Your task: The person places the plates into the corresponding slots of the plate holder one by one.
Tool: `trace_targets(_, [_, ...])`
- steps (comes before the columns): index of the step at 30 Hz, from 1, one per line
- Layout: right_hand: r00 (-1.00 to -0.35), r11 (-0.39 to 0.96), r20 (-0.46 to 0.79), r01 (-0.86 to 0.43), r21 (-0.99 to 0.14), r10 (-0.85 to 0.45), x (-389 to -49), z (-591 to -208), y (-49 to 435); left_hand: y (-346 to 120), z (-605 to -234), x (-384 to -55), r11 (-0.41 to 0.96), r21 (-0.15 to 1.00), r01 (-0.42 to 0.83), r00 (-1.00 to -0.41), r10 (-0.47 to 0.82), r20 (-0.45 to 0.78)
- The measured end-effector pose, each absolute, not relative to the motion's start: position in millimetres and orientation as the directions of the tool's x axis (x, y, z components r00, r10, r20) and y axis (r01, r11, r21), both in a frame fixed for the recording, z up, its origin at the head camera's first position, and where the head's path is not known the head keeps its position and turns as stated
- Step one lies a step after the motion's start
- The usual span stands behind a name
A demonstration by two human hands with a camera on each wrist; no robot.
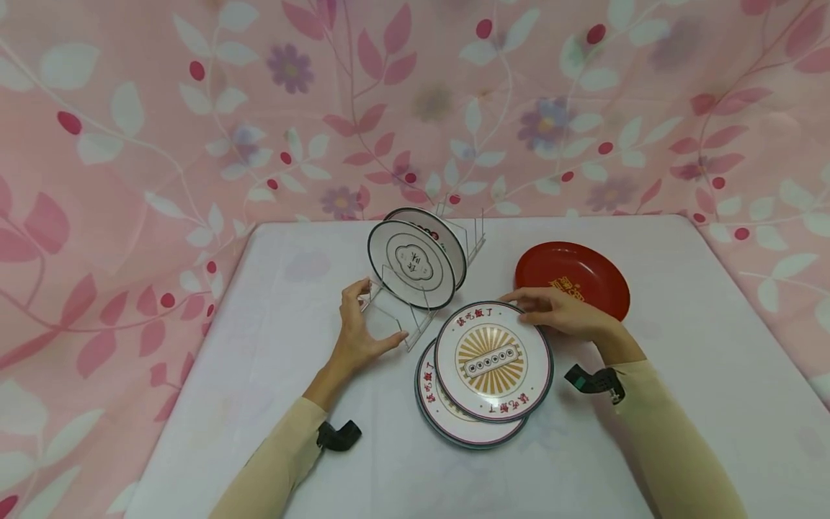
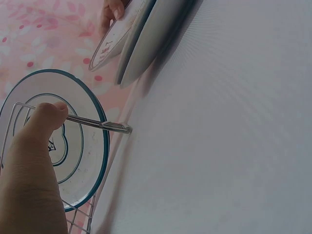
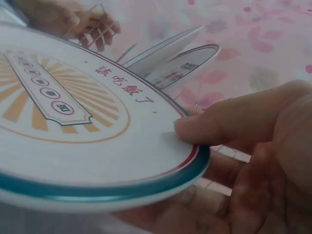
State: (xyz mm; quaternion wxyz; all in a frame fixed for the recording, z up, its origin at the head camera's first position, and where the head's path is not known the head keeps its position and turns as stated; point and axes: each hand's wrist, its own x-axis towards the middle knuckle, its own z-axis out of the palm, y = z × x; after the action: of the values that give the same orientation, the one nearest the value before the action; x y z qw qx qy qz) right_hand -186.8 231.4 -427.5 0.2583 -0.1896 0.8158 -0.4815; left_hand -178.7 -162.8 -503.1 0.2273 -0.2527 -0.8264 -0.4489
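My left hand (image 1: 355, 331) holds the near end of a wire plate rack (image 2: 92, 123), its thumb on the metal bar in the left wrist view. Two round white plates with dark rims lean in the rack, the front plate (image 1: 411, 252) overlapping the rear plate (image 1: 459, 263). With thumb on top and fingers beneath, my right hand (image 1: 564, 311) pinches the edge of a white plate (image 1: 493, 362) printed with an orange sunburst and red characters. That plate is tilted above the lower plates (image 1: 454, 427), which lie stacked on the table and are partly hidden by it.
A red oval dish (image 1: 570, 267) with gold characters sits behind my right hand. White cloth covers the table (image 1: 272, 303). A pink floral curtain (image 1: 415, 108) hangs along the table's back edge.
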Motion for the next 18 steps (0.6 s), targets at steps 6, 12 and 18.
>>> trace_targets(6, [-0.779,0.336,-0.060,-0.198,-0.921,-0.624,-189,-408,243,-162,-502,-180,0.472,0.616,0.631,-0.760,0.220,0.611])
trace_targets(12, [-0.808,0.346,0.023,-0.278,-0.896,-0.589,-194,-373,255,-163,-502,-179,0.485,0.623,0.614,-0.774,0.214,0.596])
trace_targets(18, [-0.789,0.315,0.057,-0.309,-0.898,-0.612,-203,-352,265,-164,-503,-179,0.490,0.624,0.609,-0.778,0.217,0.590])
